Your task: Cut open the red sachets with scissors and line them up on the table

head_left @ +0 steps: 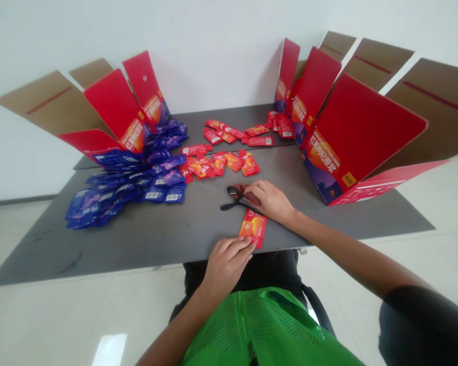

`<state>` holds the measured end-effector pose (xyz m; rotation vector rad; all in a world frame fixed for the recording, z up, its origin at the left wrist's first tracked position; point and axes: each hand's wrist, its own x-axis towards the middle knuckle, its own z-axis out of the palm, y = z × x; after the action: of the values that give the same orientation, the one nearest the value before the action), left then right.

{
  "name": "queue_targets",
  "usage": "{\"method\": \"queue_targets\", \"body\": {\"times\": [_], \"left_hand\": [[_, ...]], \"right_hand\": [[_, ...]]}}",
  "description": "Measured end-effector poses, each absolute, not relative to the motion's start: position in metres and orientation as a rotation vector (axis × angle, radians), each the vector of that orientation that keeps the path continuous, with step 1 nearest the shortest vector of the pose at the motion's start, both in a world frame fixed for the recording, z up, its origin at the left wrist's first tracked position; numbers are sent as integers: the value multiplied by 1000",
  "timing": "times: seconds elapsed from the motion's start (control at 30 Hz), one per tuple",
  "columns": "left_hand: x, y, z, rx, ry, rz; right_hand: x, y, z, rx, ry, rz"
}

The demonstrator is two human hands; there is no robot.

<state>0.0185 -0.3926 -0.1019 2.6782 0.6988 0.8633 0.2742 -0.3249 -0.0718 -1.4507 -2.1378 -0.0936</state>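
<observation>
While the left hand (227, 264) is pressing spread fingers onto a red sachet (253, 229) on the grey table (137, 249), the right hand (269, 201) is curling over black scissors (232, 195) just beyond it; open red cartons (361, 132) are standing far left and right, blue sachets (125, 188) heaping against the left one.

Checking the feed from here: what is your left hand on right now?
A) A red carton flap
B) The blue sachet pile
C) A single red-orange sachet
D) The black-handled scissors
C. The left hand has its fingertips on the single red-orange sachet, while the black-handled scissors sit under the right hand.
</observation>
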Motion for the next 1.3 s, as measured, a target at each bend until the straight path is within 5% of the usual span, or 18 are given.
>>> {"method": "queue_targets", "body": {"times": [0.47,0.73,0.93,1.07,1.3], "left_hand": [[41,-400,-96,2933,862,628],[31,-405,-82,2853,827,850],[25,-392,-80,2270,1059,1148],[26,-381,-82,1941,1283,994],[25,-377,-77,2510,1394,580]], "right_hand": [[326,-402,-63,-1661,-1494,-131],[339,-415,-79,-1708,-1290,-81],[340,-414,-80,-1717,-1187,4],[341,-416,-82,-1722,-1157,23],[340,-415,-81,-1753,-1219,0]]}}
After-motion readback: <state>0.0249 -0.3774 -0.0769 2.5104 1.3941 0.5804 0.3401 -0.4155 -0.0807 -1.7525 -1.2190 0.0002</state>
